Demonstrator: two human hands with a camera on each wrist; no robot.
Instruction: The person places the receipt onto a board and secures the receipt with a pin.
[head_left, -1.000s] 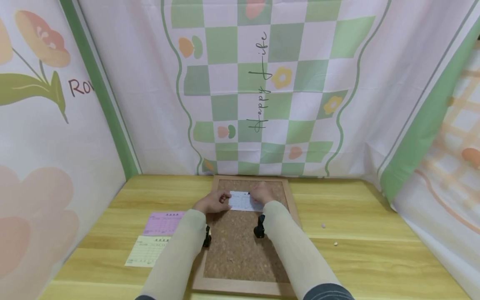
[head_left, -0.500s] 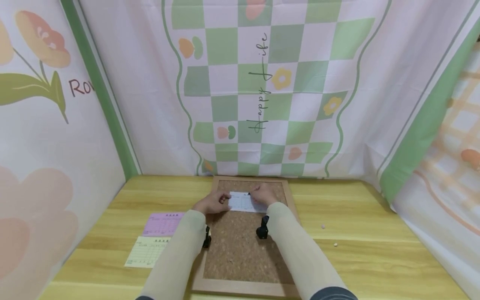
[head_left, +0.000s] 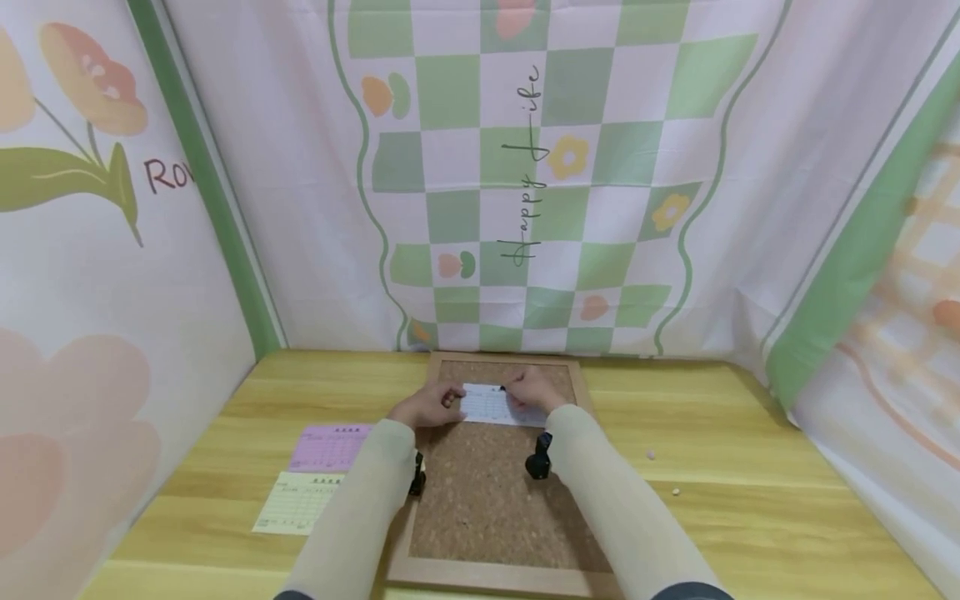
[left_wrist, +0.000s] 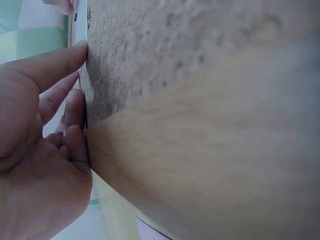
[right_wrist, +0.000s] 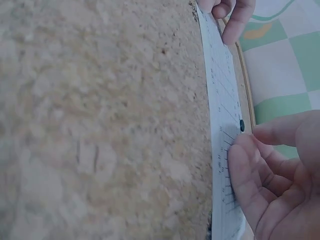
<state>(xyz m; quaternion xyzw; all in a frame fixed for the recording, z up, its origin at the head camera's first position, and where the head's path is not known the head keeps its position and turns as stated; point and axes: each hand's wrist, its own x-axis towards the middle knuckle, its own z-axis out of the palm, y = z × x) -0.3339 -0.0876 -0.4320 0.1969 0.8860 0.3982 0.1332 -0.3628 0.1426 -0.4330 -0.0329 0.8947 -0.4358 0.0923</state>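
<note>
On a framed corkboard (head_left: 491, 508) lies a white printed slip (head_left: 483, 406), near the board's far end. My left hand (head_left: 429, 405) is at the slip's left edge, with the thumb and a fingertip touching its corners. In the left wrist view the other fingers (left_wrist: 75, 107) bend loosely beside the board's frame. My right hand (head_left: 536, 390) is over the slip's right part, its fingers bent and fingertips close together. A dark round pin head (right_wrist: 242, 125) shows at the slip's far edge, right beside those fingertips. The slip's right end is partly hidden under this hand.
A purple printed slip (head_left: 327, 447) and a yellow one (head_left: 294, 504) lie on the wooden table (head_left: 742, 450) left of the board. Two small bits, one pinkish (head_left: 650, 455) and one white (head_left: 676, 492), lie to the right. A patterned curtain (head_left: 566, 192) hangs behind.
My right hand and forearm have shifted slightly to the right, uncovering a little more of the slip. The left hand stays at the slip's left edge. The head view has shifted slightly.
</note>
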